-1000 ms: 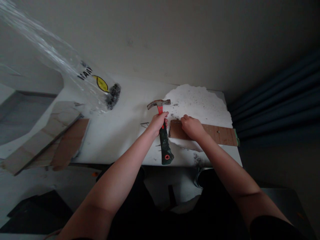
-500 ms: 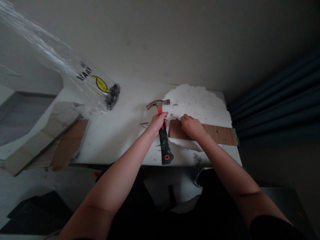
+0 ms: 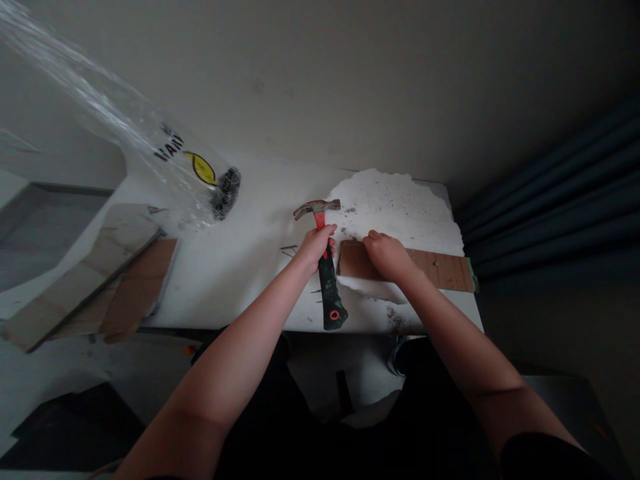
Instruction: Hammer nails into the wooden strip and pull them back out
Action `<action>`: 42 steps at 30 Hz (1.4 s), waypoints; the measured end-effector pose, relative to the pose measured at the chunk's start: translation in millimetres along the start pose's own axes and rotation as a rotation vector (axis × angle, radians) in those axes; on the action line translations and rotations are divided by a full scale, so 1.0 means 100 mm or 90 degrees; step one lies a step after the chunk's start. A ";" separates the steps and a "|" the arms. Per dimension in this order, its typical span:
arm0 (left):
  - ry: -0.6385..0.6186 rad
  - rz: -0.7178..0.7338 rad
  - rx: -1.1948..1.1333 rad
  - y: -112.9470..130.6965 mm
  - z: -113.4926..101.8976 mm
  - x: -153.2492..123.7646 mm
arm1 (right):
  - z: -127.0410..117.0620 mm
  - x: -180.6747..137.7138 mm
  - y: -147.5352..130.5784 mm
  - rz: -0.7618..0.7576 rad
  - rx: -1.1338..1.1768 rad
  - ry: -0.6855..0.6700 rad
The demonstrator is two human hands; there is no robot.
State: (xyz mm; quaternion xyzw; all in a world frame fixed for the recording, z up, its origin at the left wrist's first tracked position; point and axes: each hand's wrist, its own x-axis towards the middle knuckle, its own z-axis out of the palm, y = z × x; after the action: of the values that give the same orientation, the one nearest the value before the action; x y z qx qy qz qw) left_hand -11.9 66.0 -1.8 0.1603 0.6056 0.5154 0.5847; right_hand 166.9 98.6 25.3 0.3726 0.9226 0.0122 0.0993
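Note:
A claw hammer (image 3: 329, 287) with a red neck and a dark grip is held by my left hand (image 3: 317, 245), closed around the upper handle. Its metal head points away from me, over the white table. To the right, my right hand (image 3: 385, 253) lies on a narrow brown board (image 3: 440, 270), with its fingers curled together near the board's far edge. Whatever those fingers pinch is hidden or too small to make out. A small nail-like bit (image 3: 435, 264) shows on the board, right of this hand. Beneath the board is a torn-edged white sheet (image 3: 400, 203) with dark crumbs.
Several thin nails (image 3: 289, 250) lie on the white table (image 3: 240, 267) left of the hammer. A clear plastic wrap (image 3: 190, 180) with a yellow print stands at the back left. More board pieces (image 3: 140, 287) overhang the left front edge. Dark curtains (image 3: 560, 193) hang on the right.
My right hand has shifted very slightly to the right on the board. The left hand and the hammer have stayed in place.

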 end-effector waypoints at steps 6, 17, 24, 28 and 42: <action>0.008 -0.001 0.006 0.02 0.02 -0.04 | 0.05 0.03 -0.02 0.012 -0.015 0.003; -0.005 0.004 0.001 0.00 0.01 -0.02 | 0.08 0.02 0.04 0.012 0.008 0.020; -0.004 0.004 0.000 0.00 0.01 -0.02 | 0.14 0.04 0.01 0.055 0.035 0.050; 0.001 0.000 0.003 0.02 0.01 -0.02 | 0.09 0.04 0.09 0.099 0.101 0.151; 0.000 0.005 -0.008 -0.01 0.00 0.00 | -0.23 -0.50 -0.04 -0.193 0.417 -0.152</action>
State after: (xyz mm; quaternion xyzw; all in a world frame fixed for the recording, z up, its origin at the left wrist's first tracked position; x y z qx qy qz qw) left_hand -12.0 65.8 -2.9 0.1590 0.6016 0.5215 0.5838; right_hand 195.0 61.9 56.6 0.2424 0.9043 -0.3416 0.0826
